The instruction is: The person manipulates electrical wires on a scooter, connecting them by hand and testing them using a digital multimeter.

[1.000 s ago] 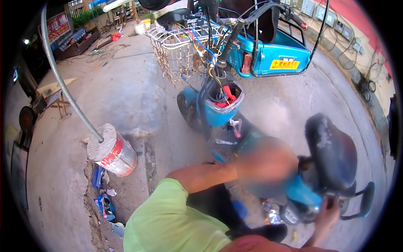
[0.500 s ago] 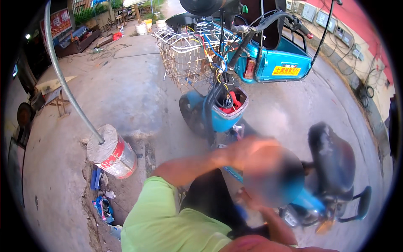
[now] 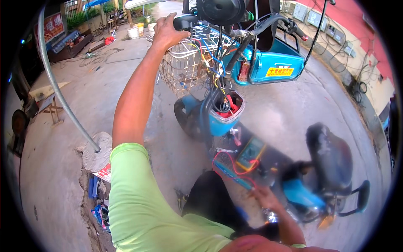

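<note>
My left hand [image 3: 168, 32] reaches out at arm's length, its fingers and thumb curled round the end of a black rounded part [image 3: 187, 22] above the wire basket [image 3: 183, 69] of a blue electric scooter. Low on the right, my right hand [image 3: 266, 197] is closed beside the blue edge of the footboard [image 3: 235, 175]; its fingertips meet the end of a red test lead [image 3: 230, 164], and what they pinch is too small to tell. On the footboard lies a yellow-edged multimeter [image 3: 251, 154]. Loose coloured wires [image 3: 217, 67] hang from the opened steering column.
A black seat [image 3: 329, 155] rises on the right. Beyond the handlebar stands a blue cargo bed [image 3: 275, 63]. To the left, a curved metal pole [image 3: 67, 90] is set in a concrete-filled bucket [image 3: 98, 153], beside broken ground. Cables and meter boxes [image 3: 317, 19] line the right wall.
My left hand has swung from over the footboard, beside a blurred round patch, up and forward to the black part. The multimeter and red lead now show. My right hand is slightly farther right.
</note>
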A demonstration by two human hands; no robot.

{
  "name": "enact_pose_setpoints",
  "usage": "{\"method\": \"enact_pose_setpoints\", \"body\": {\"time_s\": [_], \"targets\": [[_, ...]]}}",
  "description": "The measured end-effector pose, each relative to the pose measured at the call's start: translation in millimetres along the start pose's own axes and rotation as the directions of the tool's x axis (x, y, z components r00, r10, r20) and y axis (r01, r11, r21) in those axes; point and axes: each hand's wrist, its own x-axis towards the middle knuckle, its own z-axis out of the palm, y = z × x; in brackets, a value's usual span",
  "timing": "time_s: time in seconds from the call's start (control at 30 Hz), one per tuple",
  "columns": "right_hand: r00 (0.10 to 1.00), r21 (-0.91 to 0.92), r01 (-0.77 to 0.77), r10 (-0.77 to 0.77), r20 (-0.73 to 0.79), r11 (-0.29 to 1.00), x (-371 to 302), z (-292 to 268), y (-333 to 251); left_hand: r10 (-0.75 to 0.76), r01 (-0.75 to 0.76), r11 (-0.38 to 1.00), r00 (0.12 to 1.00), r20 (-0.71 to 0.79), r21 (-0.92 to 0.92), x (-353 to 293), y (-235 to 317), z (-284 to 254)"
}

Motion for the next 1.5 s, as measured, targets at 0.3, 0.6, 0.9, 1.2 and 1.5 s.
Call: {"method": "enact_pose_setpoints", "body": {"time_s": [0.3, 0.6, 0.9, 1.2, 1.5], "targets": [[0.997, 0.057, -0.073, 0.074, -0.016, 0.996, -14, 11, 25, -0.036, 0.039, 0.999, 0.989, -0.142, 0.019, 16, 7, 37], [0.995, 0.078, -0.072, 0.077, -0.066, 0.994, -38, 18, 61, -0.09, -0.252, 0.763, 0.87, -0.484, -0.595, -32, 36, -26], [0.989, 0.036, -0.086, 0.09, -0.121, 0.996, -40, 9, 67, -0.417, -0.185, 0.385, 0.839, -0.35, -0.904, -215, 65, -52], [0.965, -0.057, -0.033, 0.017, -0.261, 0.998, -43, -23, 85, -0.396, -0.022, -0.24, 0.915, 0.077, -0.97, -374, 106, 4], [0.887, 0.096, -0.017, 0.059, -0.458, 0.995, -22, -56, 74, -0.423, 0.083, -0.5, 0.845, 0.327, -0.862, -384, 136, 28]]}}
